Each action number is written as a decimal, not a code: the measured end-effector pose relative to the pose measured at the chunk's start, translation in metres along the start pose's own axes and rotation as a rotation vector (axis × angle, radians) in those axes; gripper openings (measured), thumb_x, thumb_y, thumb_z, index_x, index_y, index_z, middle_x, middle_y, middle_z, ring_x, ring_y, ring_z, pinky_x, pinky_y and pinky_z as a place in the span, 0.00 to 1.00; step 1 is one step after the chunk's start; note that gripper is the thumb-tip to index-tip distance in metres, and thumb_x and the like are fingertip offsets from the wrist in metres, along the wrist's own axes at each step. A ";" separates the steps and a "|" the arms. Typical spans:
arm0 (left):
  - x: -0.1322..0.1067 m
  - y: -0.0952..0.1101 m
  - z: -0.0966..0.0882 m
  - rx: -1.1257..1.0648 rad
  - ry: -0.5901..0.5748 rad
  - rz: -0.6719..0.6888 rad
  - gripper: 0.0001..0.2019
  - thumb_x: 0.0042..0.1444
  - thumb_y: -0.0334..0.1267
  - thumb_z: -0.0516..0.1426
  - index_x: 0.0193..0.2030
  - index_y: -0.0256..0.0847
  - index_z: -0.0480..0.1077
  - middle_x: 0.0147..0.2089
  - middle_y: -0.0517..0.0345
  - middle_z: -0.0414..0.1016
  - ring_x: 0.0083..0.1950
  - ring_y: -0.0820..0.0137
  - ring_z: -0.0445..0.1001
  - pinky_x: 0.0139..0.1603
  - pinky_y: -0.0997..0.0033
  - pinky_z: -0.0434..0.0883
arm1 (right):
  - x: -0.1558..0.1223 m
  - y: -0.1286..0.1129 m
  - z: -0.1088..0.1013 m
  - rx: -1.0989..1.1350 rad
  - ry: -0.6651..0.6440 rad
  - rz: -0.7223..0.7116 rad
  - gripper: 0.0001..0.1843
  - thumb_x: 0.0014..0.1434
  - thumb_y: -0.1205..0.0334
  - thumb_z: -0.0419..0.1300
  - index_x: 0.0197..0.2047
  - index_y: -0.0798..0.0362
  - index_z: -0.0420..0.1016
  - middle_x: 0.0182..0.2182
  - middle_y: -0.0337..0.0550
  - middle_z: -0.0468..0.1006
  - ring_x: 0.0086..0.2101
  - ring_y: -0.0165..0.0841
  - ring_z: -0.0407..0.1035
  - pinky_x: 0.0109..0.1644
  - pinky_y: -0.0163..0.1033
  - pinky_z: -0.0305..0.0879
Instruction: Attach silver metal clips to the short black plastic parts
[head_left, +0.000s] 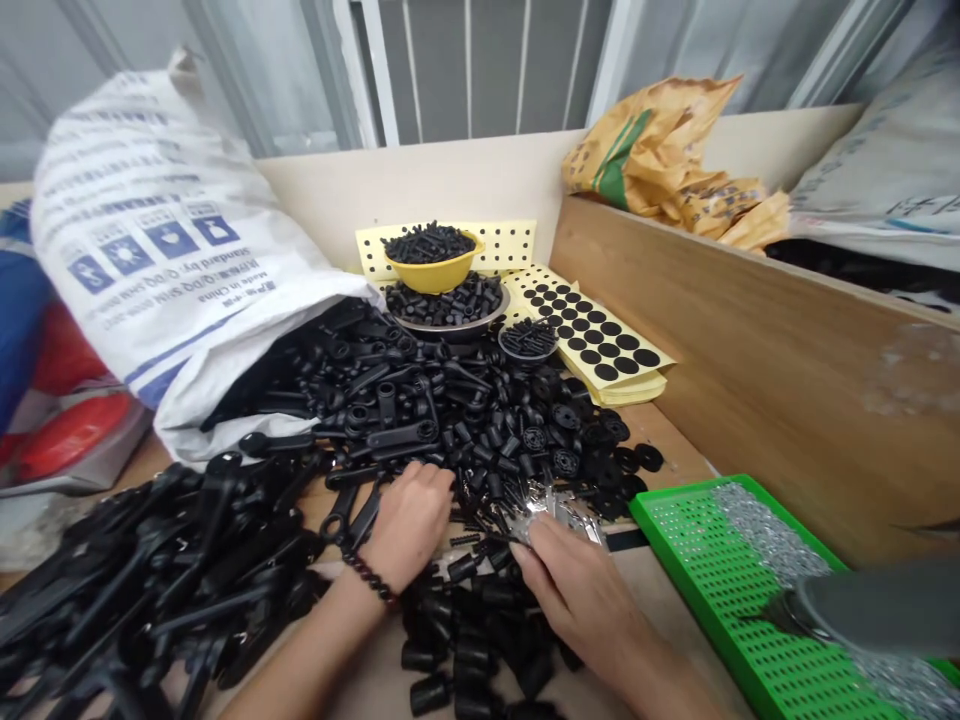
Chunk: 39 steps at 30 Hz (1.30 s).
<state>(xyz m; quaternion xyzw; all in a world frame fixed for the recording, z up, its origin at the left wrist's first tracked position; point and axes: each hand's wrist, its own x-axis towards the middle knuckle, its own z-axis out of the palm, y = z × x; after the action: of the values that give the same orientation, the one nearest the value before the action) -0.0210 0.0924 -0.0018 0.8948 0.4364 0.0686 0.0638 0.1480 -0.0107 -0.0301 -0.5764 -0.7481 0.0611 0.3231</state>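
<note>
My left hand (411, 522), with a beaded bracelet (369, 578) at the wrist, is curled with its knuckles up at the edge of the black parts pile. Its fingertips are turned away, so what they hold, if anything, is hidden. Black crank-shaped handles (401, 437) lie just beyond it. My right hand (574, 590) is closed, thumb close to the fingers, beside a small heap of shiny metal pieces (555, 505); its grip is too blurred to make out. Black cylindrical caps (472, 655) lie between my forearms, and small black screws (465, 540) lie between the hands.
A white sack (180, 240) spills black handles at left; more handles (172, 570) lie in front. Behind stand a yellow bowl (431, 278), a metal bowl (480, 318) and a small dish (529, 352). Sticker sheets (630, 385), a wooden partition (750, 350) and a green tray (697, 590) are at right.
</note>
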 end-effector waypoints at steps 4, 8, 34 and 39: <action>0.009 0.013 0.010 0.020 -0.013 -0.046 0.09 0.52 0.23 0.51 0.36 0.37 0.69 0.36 0.48 0.72 0.44 0.58 0.68 0.42 0.62 0.67 | -0.005 0.001 0.003 0.023 0.048 -0.030 0.14 0.64 0.64 0.42 0.27 0.50 0.57 0.22 0.37 0.66 0.24 0.31 0.64 0.28 0.36 0.56; 0.014 0.011 0.010 -0.045 -0.011 -0.128 0.11 0.51 0.24 0.51 0.37 0.39 0.71 0.35 0.51 0.73 0.41 0.61 0.71 0.40 0.66 0.67 | -0.007 0.005 0.005 0.063 0.042 -0.039 0.13 0.64 0.63 0.43 0.28 0.49 0.57 0.23 0.37 0.66 0.23 0.31 0.63 0.27 0.36 0.57; 0.013 0.000 -0.001 -0.344 0.094 -0.001 0.10 0.53 0.28 0.51 0.37 0.39 0.72 0.38 0.54 0.74 0.43 0.64 0.69 0.47 0.64 0.65 | -0.002 0.006 0.002 0.072 0.057 0.047 0.12 0.63 0.66 0.43 0.27 0.50 0.56 0.24 0.38 0.66 0.25 0.31 0.62 0.28 0.35 0.56; 0.016 0.018 -0.001 -0.203 0.026 0.222 0.12 0.53 0.27 0.52 0.42 0.42 0.70 0.40 0.54 0.70 0.44 0.63 0.64 0.46 0.63 0.66 | -0.003 0.007 0.001 0.097 0.059 0.089 0.11 0.63 0.66 0.43 0.28 0.50 0.56 0.25 0.38 0.66 0.26 0.31 0.61 0.30 0.35 0.56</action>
<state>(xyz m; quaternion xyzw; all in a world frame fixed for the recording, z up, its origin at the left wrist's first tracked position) 0.0030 0.0942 0.0033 0.9255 0.3266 0.1309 0.1405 0.1537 -0.0103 -0.0358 -0.5943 -0.7080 0.0946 0.3695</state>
